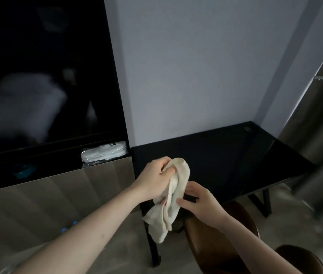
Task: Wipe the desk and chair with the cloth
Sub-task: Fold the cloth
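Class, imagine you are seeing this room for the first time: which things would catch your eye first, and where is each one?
First, the pale cloth held up in the middle: the left hand grips its top and the right hand pinches its side. Behind the hands stands the black desk against the pale wall, with the brown chair below at the lower right. To the left, a large dark screen reflects a white bed.

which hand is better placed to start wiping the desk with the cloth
Left, probably. The left hand grips the cloth bunched at its top, over the desk edge; the right hand only pinches its side.
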Action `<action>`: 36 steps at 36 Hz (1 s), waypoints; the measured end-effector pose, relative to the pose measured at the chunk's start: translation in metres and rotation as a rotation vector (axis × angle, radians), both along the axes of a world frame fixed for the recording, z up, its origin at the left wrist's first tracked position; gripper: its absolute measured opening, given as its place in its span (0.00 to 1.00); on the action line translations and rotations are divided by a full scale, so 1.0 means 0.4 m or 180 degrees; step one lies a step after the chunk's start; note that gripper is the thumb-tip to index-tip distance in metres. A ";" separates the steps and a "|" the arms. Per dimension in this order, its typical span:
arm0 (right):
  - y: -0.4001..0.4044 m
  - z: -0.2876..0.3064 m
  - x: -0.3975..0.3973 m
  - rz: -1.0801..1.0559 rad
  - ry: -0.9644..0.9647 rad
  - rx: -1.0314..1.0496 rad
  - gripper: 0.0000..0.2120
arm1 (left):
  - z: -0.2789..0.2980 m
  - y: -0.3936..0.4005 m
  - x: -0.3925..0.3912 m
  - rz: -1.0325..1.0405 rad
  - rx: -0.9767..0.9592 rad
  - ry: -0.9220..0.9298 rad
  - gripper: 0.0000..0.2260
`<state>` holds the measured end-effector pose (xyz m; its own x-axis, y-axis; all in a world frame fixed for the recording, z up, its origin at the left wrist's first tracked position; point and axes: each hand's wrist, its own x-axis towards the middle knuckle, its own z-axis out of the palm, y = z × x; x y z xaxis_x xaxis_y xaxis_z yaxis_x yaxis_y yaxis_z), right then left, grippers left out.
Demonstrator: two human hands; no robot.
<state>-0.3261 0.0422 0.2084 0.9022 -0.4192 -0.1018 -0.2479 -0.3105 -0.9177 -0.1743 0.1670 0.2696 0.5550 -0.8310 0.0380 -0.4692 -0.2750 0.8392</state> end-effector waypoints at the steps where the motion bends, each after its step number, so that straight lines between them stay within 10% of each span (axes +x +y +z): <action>1: -0.016 -0.006 0.020 0.0019 0.0071 -0.0128 0.17 | -0.004 -0.010 0.023 0.0077 -0.0030 0.0101 0.07; 6: -0.111 -0.041 0.125 0.0066 0.0204 -0.0189 0.07 | -0.041 -0.046 0.152 0.0406 -0.0105 0.0563 0.08; 11: -0.184 -0.038 0.258 0.0369 0.0186 -0.0026 0.19 | -0.069 -0.117 0.251 0.0151 0.0160 0.0544 0.08; 23: -0.411 -0.025 0.589 0.0336 -0.0444 0.0094 0.03 | -0.077 -0.348 0.527 0.0654 -0.0052 -0.0252 0.07; 27: -0.473 -0.006 0.673 0.0229 -0.0666 0.0482 0.09 | -0.049 -0.338 0.604 0.0168 0.0303 -0.0483 0.21; 32: -0.534 0.012 0.733 0.0200 -0.0781 0.0101 0.11 | -0.115 -0.339 0.702 0.0361 0.0341 -0.1035 0.02; 36: -0.565 -0.002 0.720 0.0262 -0.0712 -0.0352 0.10 | -0.152 -0.366 0.718 0.0212 0.0125 -0.1752 0.05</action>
